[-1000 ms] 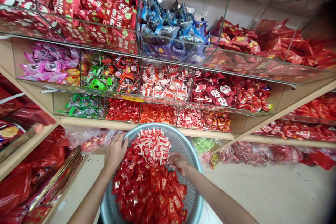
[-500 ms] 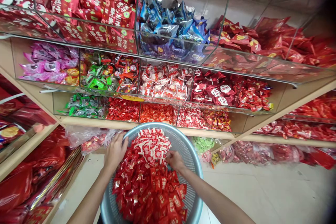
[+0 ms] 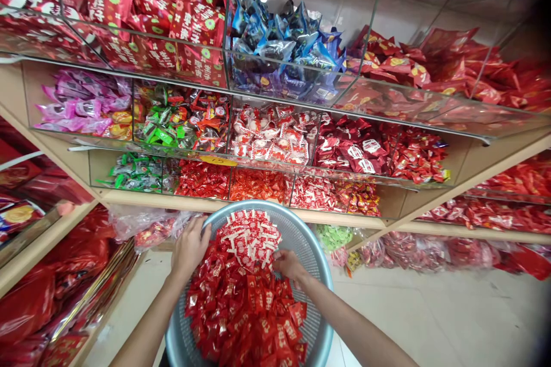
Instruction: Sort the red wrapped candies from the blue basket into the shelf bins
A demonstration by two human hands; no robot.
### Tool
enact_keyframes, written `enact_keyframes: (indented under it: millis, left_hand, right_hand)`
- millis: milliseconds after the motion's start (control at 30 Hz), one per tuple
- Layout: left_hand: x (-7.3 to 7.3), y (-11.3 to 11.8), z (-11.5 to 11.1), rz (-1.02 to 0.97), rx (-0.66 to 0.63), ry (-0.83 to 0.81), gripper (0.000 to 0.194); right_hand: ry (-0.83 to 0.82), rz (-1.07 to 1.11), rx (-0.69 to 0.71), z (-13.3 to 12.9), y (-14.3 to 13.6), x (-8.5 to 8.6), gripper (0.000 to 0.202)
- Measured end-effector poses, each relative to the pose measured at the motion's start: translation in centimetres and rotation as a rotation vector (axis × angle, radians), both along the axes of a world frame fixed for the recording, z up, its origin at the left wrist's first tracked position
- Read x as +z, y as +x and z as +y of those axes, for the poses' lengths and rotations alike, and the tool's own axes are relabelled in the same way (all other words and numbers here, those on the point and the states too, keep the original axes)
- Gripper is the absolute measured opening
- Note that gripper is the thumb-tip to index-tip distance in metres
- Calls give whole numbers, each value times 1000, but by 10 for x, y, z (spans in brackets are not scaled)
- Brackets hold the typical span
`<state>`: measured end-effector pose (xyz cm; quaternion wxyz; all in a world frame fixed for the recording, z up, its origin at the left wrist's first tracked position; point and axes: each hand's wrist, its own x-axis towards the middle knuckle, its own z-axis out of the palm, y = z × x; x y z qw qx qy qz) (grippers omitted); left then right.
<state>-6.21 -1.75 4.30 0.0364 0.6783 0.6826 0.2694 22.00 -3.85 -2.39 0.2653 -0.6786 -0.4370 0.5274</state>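
Observation:
A blue-grey plastic basket (image 3: pixel 323 298) with perforated sides is in front of me at the bottom middle. Inside lie red-and-white wrapped candies (image 3: pixel 248 236) at the far side and a larger heap of shiny red wrapped candies (image 3: pixel 253 312) nearer to me. My left hand (image 3: pixel 190 245) is closed over the basket's left rim, its fingers curling inward. Within the basket, my right hand (image 3: pixel 289 265) has its fingers bent together at the right edge of the red-and-white candies; whatever they pinch is hidden.
A wooden shelf unit (image 3: pixel 241 205) with clear bins of wrapped sweets rises beyond the basket. Blue packets (image 3: pixel 279 40) fill an upper bin. A yellow tag (image 3: pixel 218 160) marks a lower one. Red bags (image 3: pixel 30 292) lie at left. Pale floor tiles (image 3: pixel 413 315) show at right.
Almost nothing differs. The view has shifted very slightly, and both hands stay at the same spots on and in the basket.

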Motion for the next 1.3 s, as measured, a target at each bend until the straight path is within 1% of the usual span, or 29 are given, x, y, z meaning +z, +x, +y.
enact_keyframes:
  millis: [133,200,300,467,567,700,800,900,1000,1133,1300]
  left_hand:
    - [0,0,0,3,3,-2,39]
    - [0,0,0,6,8,0,38]
    - [0,0,1,5,9,-8,39]
    - [0,0,1,4,-3,-15,39]
    - [1,1,0,5,3,-22,39]
    - [4,2,-1,3,2,-17,38]
    - [4,2,-1,-4,6,-22,37]
    - [4,1,0,-8,3,-17,38]
    - [3,1,0,-9,0,-8,37]
    - [3,1,0,-1,-1,-8,38]
    - [2,1,0,18,16,-23,38]
  right_hand:
    - [-50,209,-83,5,-6,6,9]
    - [-65,232,-111,8,-8,8,10]
    - [-71,182,-91,8,-8,11,10]
    - [41,64,-12,-2,1,15,9]
    - [48,11,-2,-6,8,19,7]
    - [5,33,18,-8,10,26,7]
    - [11,90,69,-9,2,29,11]
    - [26,94,119,-8,-9,28,13]
    - [37,45,131,-6,-14,24,12]
    - [65,-7,127,-6,-6,23,9]
    - [84,-62,143,-13,7,25,16]
